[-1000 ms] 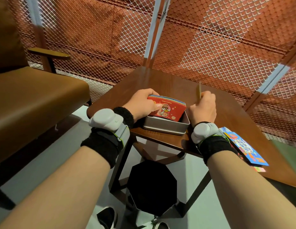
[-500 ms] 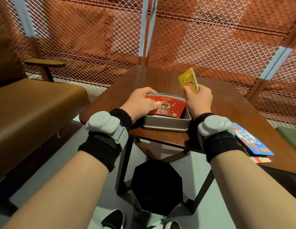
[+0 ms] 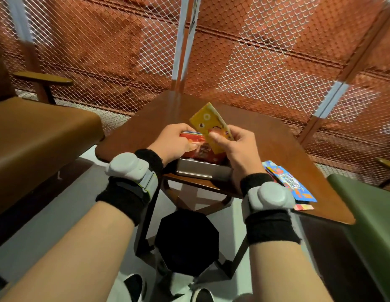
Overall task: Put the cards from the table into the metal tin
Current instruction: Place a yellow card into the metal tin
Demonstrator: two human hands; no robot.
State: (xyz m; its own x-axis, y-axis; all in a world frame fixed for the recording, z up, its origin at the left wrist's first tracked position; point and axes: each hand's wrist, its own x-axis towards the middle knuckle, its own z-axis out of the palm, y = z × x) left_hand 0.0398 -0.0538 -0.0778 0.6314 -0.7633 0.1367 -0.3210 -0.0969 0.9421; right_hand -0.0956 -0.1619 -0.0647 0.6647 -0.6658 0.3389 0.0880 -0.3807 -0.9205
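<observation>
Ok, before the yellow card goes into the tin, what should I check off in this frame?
1. Right hand pinches yellow card: ok.
2. Left hand holds card stack in metal tin: ok.
3. Yellow card lined up with the stack: not ok, it tilts above it.
4. Room in the tin: cannot tell, hands hide the inside.
5. Tin fully on the table: ok, near the front edge.
6. All cards off the table: not ok, a blue-topped pile lies beside the right wrist.

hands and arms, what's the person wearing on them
The left hand and right hand are ungloved, forearms sleeveless. A rounded pale grey left pod and right pod sit on black towelling bands; the left strap has a yellow-green edge.
</observation>
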